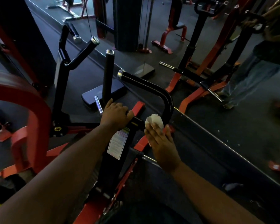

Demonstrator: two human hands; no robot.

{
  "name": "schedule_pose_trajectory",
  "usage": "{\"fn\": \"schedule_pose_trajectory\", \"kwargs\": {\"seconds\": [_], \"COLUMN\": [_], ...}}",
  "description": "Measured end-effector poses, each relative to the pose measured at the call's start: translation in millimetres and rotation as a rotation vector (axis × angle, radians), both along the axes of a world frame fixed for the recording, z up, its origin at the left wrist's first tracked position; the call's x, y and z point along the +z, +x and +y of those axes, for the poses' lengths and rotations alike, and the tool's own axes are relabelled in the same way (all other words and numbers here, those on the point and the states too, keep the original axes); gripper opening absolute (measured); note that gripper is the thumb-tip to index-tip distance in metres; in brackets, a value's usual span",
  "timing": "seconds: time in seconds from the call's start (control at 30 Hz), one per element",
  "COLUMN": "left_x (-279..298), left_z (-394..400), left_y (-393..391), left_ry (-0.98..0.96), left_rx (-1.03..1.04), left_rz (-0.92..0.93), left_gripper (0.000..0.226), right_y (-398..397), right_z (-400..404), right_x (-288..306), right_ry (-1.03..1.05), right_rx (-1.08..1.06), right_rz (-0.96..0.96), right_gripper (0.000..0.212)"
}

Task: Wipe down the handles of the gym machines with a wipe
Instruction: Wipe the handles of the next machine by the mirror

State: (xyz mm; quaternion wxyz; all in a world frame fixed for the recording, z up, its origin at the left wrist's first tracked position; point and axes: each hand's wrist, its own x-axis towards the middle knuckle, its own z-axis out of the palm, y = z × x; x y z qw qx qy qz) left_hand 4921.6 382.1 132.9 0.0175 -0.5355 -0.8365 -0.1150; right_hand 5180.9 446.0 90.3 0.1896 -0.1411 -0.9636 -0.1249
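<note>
A black curved handle point(153, 88) with a chrome end cap bends down to the machine's black upright arm point(118, 143). My right hand point(162, 143) presses a crumpled white wipe point(153, 121) against the lower end of that curved handle with straight fingers. My left hand point(116, 114) grips the base of the straight black handle point(107, 76) that stands up just left of the curved one. A third, Y-shaped black handle point(82, 53) rises further left.
The red machine frame point(31, 120) curves at the left. A mirror wall runs along the right, reflecting a standing person point(252, 75) and red racks point(205, 88). A dark pad point(103, 94) lies on the floor behind the handles.
</note>
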Motion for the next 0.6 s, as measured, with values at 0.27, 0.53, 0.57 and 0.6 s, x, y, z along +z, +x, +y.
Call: {"fn": "schedule_pose_trajectory", "kwargs": {"seconds": [0.27,0.53,0.57,0.6], "left_x": [2.6,-3.5,-4.1,-3.9], "left_z": [-1.0,1.3,0.7,0.9], "left_y": [-0.1,-2.8,-3.2,-3.2], "left_ry": [-0.026,0.002,-0.001,-0.003], "left_rx": [-0.010,-0.014,-0.014,-0.016], "left_rz": [-0.019,0.005,0.008,0.007], "left_gripper": [0.066,0.061,0.061,0.061], "right_y": [12.1,-19.5,-29.2,-35.5], "right_z": [58.4,-6.7,-12.9,-15.8], "right_x": [61.5,29.0,31.8,34.5], "right_ry": [0.311,0.090,0.057,0.031], "right_rx": [0.095,-0.074,-0.105,-0.128], "right_rz": [-0.180,-0.123,-0.115,-0.122], "right_gripper": [0.050,0.055,0.054,0.054]}}
